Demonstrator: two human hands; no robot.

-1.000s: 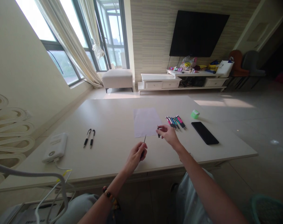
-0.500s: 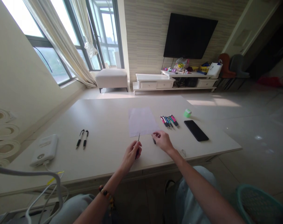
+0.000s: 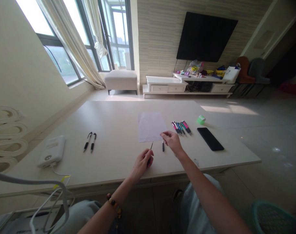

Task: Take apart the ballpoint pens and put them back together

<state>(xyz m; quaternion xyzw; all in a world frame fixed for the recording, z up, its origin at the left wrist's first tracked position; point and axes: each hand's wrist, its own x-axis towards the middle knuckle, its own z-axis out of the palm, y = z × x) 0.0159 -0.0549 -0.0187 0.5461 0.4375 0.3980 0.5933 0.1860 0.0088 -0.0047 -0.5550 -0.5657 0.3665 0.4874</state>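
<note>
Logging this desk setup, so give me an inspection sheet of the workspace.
Surface: pale tabletop, no damage seen.
Job's things: left hand grips a thin dark pen; right hand is above a short dark pen, beside a sheet of paper.
Clutter: coloured pens, two black pens, black phone, white power bank, small green block.
Grippers: nothing seen; bare hands only.
Cables: white cables at lower left, one from the power bank.
Surroundings: wall-mounted TV, white TV cabinet, ottoman, curtained windows, green basket.
</note>
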